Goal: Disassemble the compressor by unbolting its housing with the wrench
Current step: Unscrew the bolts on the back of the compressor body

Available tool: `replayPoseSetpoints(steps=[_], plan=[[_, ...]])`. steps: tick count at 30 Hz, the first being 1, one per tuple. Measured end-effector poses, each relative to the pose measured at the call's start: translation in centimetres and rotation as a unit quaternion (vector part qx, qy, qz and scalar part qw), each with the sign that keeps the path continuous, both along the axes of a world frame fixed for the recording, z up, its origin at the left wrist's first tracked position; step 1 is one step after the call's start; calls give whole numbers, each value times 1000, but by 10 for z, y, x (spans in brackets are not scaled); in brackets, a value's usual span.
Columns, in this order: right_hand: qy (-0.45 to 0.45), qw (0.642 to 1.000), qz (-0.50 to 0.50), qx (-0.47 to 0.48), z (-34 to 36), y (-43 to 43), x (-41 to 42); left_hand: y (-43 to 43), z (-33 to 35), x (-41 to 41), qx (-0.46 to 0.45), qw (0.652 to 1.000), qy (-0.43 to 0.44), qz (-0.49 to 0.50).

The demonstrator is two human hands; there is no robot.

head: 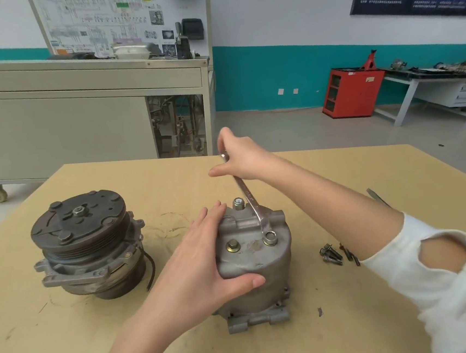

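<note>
A grey metal compressor housing [259, 270] stands upright on the wooden table [325, 173]. My left hand [205, 255] grips its left side, thumb across the front. On its top face sit a brass-coloured bolt [233, 246] and a second bolt [270, 238], with the ring end of a silver wrench [249, 200] seated on the second one. My right hand [241, 158] holds the far end of the wrench handle, up and behind the housing. The compressor's front part with the dark pulley and clutch plate [87, 241] stands apart on the left.
Several loose bolts [331, 253] lie on the table right of the housing, beside my right forearm. A dark tool tip [376, 196] pokes out behind that arm. Beyond the table stand a beige training bench [84, 119], a red cabinet [353, 92] and a workbench [433, 83].
</note>
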State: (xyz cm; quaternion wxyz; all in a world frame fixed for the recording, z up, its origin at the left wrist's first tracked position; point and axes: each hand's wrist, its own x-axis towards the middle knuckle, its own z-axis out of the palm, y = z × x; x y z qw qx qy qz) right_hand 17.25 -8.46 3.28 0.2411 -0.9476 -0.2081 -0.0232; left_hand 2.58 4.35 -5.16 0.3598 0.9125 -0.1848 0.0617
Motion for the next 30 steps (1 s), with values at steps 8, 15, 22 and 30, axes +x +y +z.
replayPoseSetpoints(steps=[8,15,22,30], plan=[[-53,984,92,-141,-17,45,-37,16,10,5,-28,998,43,-44],[123,989,81,5,-13,30,-37,30,2,12,-80,994,66,-35],[135,988,70,19,-13,27,-36,33,5,34,-243,955,49,160],[130,988,63,47,-14,26,-35,34,1,76,-107,940,312,90]])
